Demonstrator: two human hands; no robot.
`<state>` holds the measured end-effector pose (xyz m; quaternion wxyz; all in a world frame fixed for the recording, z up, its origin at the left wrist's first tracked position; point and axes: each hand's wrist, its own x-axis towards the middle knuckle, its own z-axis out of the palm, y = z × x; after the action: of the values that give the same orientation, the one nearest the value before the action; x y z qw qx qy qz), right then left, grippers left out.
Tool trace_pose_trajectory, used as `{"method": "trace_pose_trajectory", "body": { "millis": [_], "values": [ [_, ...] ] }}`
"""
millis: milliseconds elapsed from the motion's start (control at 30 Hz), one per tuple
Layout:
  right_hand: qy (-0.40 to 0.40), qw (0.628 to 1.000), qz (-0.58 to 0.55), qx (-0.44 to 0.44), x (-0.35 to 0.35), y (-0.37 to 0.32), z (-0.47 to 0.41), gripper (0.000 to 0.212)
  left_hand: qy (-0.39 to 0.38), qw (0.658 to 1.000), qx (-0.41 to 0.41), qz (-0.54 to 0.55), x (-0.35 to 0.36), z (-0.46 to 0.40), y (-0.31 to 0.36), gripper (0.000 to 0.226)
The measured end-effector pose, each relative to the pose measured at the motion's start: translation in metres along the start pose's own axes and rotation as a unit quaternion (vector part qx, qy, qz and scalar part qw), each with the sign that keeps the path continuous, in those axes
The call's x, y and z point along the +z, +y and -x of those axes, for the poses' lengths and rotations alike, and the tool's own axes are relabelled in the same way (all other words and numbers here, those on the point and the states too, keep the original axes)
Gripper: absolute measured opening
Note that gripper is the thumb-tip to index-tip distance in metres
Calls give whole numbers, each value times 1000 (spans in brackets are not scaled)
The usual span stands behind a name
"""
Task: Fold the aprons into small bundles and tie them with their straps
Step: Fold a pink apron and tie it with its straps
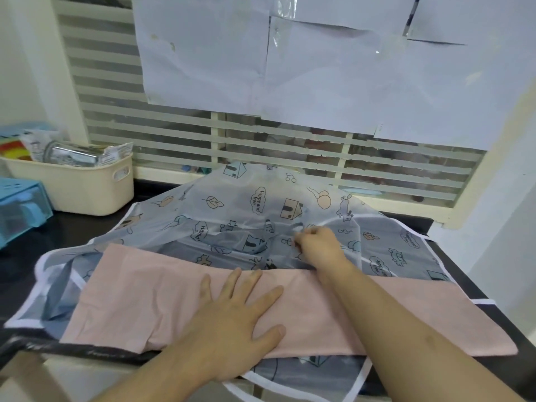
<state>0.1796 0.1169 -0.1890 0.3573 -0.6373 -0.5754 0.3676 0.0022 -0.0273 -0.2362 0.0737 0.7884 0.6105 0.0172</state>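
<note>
Left hand (232, 320) presses apron (377, 245); right hand (319, 246) pinches it.

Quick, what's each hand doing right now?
Left hand: open, fingers spread, pressing flat on the pink panel.
Right hand: closed, fingers curled, pinching the printed apron fabric.

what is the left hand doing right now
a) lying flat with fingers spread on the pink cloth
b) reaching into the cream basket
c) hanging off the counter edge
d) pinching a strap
a: the left hand lies palm down, fingers straight and spread, on the pink cloth.
</note>
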Motion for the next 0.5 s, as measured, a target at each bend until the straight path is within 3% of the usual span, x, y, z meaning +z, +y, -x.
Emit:
{"method": "trace_pose_trajectory", "body": {
  "millis": [100, 167, 333, 400, 500],
  "values": [
    [-32, 982, -174, -71, -17, -30, 26, 15, -8, 1000, 0, -3, 1, -1, 0, 71],
    [-70, 969, -188, -146, -30, -50, 58, 15, -12, 1000, 1, -5, 2, -2, 0, 72],
    [-220, 939, -19, -264, -60, -48, 154, 12, -6, 1000, 5, -9, 1, -2, 0, 79],
    [-319, 911, 97, -243, -70, -35, 174, 16, 3, 1000, -1, -5, -2, -1, -1, 79],
    [-421, 882, 108, -180, -86, -23, 182, 19, 22, 1000, -8, 13, -2, 0, -2, 67]
  ]
}}
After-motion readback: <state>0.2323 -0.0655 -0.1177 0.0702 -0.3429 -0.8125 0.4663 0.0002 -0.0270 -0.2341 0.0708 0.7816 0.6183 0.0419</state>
